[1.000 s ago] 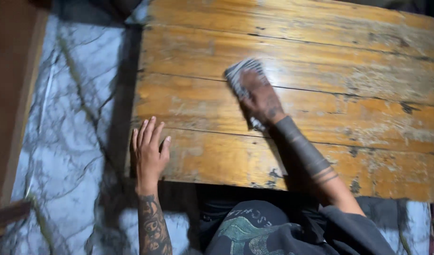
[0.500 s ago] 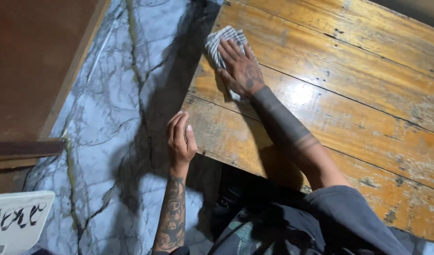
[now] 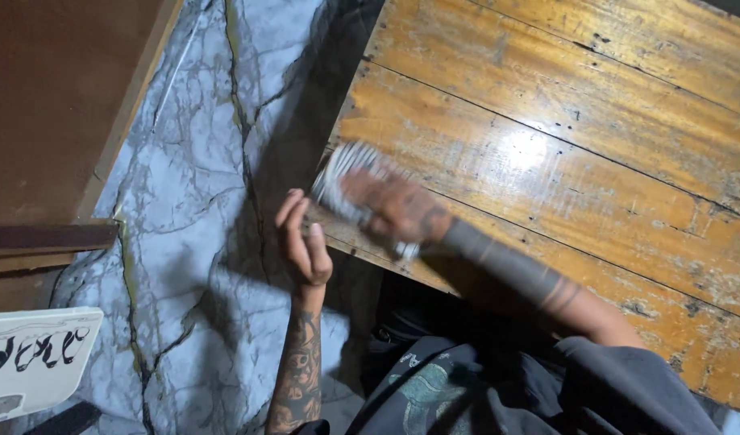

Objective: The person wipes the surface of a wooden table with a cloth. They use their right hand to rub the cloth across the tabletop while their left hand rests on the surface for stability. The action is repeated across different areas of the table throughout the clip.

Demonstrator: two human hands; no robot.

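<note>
Your left hand (image 3: pixel 305 246) hangs just off the corner of the desk (image 3: pixel 596 137), fingers (image 3: pixel 293 221) loosely together and slightly curled, holding nothing. Just beside it, your right hand (image 3: pixel 394 209) presses flat on a pale striped cloth (image 3: pixel 342 173) at the desk's near corner, fingers spread over it; motion blurs them. Beyond your fingers the worn wooden planks run on. Left of them lies marbled floor (image 3: pixel 193 161).

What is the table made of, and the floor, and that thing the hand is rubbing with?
The table looks like wooden planks: grain, seams, worn glossy varnish with glare. The floor looks like grey-white marble or marble-look tile, veined. The cloth under the right hand seems a soft woven rag, but it is blurred.
</note>
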